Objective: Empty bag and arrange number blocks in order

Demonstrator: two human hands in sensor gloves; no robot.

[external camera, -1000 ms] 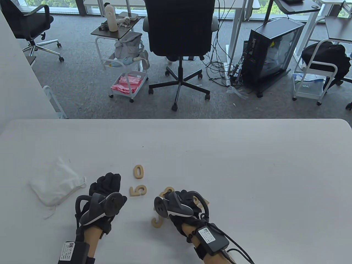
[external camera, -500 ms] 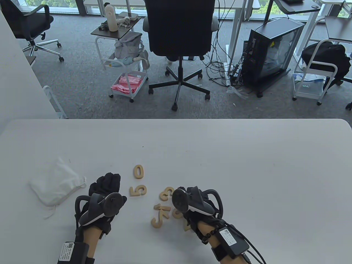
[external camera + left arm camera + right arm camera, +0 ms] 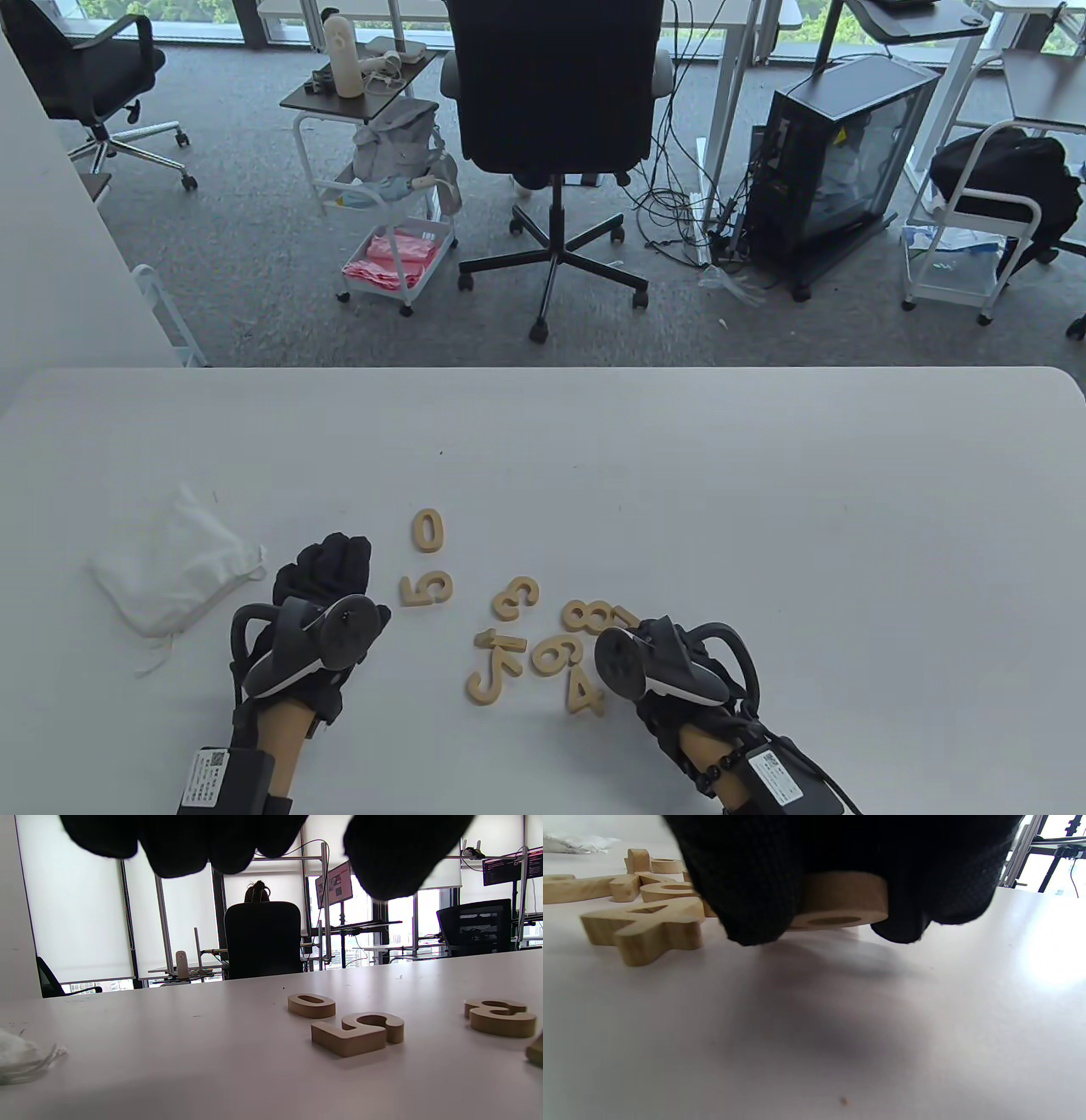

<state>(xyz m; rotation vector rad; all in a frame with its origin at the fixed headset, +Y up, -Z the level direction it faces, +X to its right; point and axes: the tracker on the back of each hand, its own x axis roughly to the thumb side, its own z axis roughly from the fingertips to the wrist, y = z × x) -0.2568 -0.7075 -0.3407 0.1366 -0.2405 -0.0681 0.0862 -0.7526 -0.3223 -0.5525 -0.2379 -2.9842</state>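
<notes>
Near the lower right of the table view, a round wooden number block [image 3: 840,897] is gripped by the right hand [image 3: 679,679] — it is seen between the gloved fingers [image 3: 746,878] in the right wrist view, raised just off the table [image 3: 764,509]. To its left the 4 [image 3: 584,689], 9 [image 3: 557,654] and 8 [image 3: 588,615] are clustered. The left hand [image 3: 318,594] is held near the 5 [image 3: 427,588], fingers apart and gripping nothing. At far left lies the white bag [image 3: 170,570].
</notes>
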